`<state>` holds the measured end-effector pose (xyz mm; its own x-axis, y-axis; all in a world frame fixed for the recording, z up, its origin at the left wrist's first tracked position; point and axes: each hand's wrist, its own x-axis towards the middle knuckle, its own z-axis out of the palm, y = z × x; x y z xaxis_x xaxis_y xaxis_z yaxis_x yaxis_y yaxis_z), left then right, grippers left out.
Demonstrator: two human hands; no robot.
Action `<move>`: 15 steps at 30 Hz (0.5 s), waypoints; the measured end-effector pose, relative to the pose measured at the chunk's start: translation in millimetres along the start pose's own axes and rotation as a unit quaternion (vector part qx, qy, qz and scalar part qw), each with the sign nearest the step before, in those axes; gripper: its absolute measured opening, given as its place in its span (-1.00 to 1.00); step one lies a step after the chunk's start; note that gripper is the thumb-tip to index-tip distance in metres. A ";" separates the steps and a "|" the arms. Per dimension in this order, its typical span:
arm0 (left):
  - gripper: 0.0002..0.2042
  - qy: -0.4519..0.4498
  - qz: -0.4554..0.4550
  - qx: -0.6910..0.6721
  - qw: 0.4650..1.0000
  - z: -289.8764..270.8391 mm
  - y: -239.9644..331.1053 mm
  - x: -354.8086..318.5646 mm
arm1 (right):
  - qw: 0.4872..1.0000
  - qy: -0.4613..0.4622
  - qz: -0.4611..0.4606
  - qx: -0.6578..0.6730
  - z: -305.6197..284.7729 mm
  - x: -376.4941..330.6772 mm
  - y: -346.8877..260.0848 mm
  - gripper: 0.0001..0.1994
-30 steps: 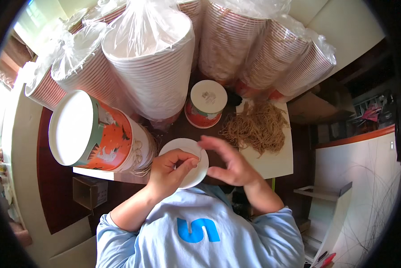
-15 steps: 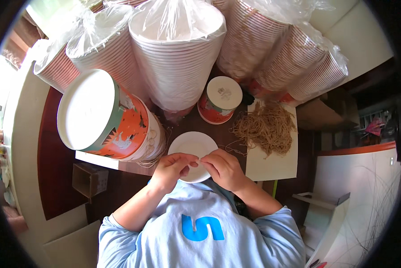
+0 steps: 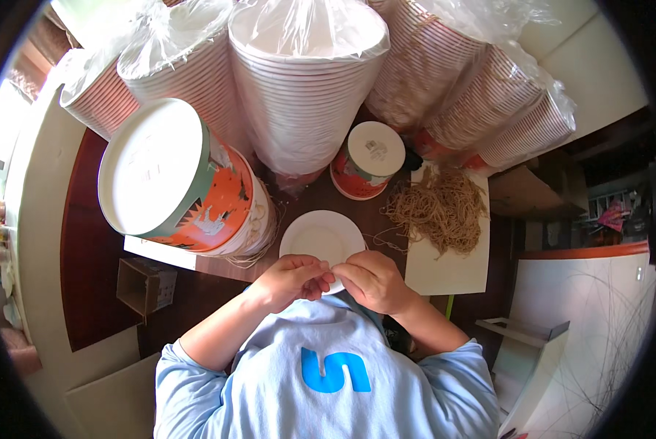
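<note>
My left hand [image 3: 293, 282] and my right hand [image 3: 372, 282] meet over the near rim of a round white lid or shallow dish [image 3: 323, 233]. The fingers of both are pinched together, fingertip to fingertip. Whatever lies between the fingertips is too small to make out. Beyond the right hand is a heap of tangled brown twine [image 3: 445, 211] on a pale sheet [image 3: 438, 274], with loose strands trailing toward the white lid or dish. Left of the hands, upside down, stands a large paper bucket [image 3: 209, 208] with an orange and green print and twine around its lower part.
A smaller printed paper tub [image 3: 363, 164] stands upside down beyond the white lid or dish. Tall stacks of nested paper buckets [image 3: 306, 88] in clear plastic bags line the back. An open cardboard box [image 3: 146, 285] sits low at left, a white shelf unit [image 3: 533, 329] at right.
The view has shifted slightly. My hands stay together over the white lid or dish, with the left fingers curled in more and the right hand turned a little.
</note>
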<state>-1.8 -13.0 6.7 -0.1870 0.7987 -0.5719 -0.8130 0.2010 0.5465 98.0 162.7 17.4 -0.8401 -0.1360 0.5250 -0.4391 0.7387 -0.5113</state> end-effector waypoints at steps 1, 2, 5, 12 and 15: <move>-0.72 -0.002 -0.017 -0.010 1.000 -1.1 0.5 0.8 | 1.000 0.000 0.000 0.000 0.2 0.1 0.1 -0.70; -0.72 -0.001 -0.017 -0.011 1.000 -0.7 1.6 0.4 | 1.000 0.000 -0.002 0.001 0.3 0.4 0.3 -0.70; -0.74 -0.008 -0.029 -0.033 0.999 -0.5 2.8 -1.6 | 1.000 -0.005 -0.007 0.004 -0.4 1.2 0.7 -0.70; -0.82 -0.031 0.027 -0.003 0.999 -6.0 -8.0 1.9 | 1.000 -0.017 0.002 0.004 1.2 -0.7 2.8 -0.73; -0.85 -0.017 0.051 0.006 0.999 -6.0 -9.0 2.4 | 0.999 -0.007 0.041 0.011 3.4 1.0 -0.7 -0.74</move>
<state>1.7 -16.3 -3.3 -0.2488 0.8342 -0.4921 -0.7841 0.1248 0.6080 96.4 159.8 16.0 -0.8779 -0.0848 0.4713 -0.3756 0.7325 -0.5678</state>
